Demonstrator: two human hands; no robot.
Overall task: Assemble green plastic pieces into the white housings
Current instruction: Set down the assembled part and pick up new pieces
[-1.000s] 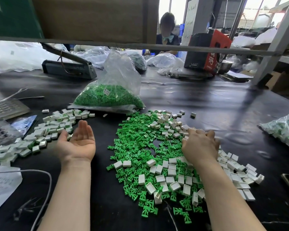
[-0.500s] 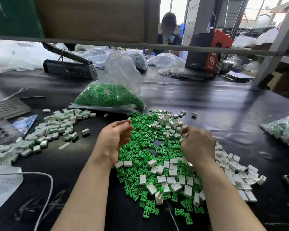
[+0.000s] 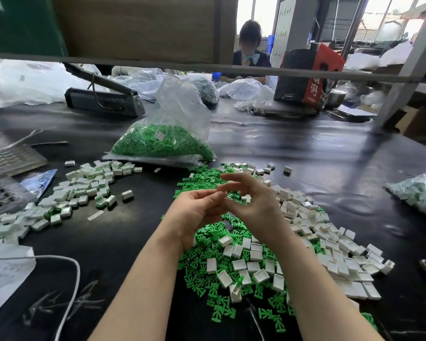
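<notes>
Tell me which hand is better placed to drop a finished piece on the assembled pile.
Probably left: the left hand is on the side of the assembled pile, while the right hand hovers over loose parts.

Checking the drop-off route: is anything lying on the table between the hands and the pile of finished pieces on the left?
Only one white housing and a small white strip lie between the left hand and the finished pile.

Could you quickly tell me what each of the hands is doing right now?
Left hand: fingers curled; what it holds cannot be told.
Right hand: fingers curled; a hold cannot be told.
</notes>
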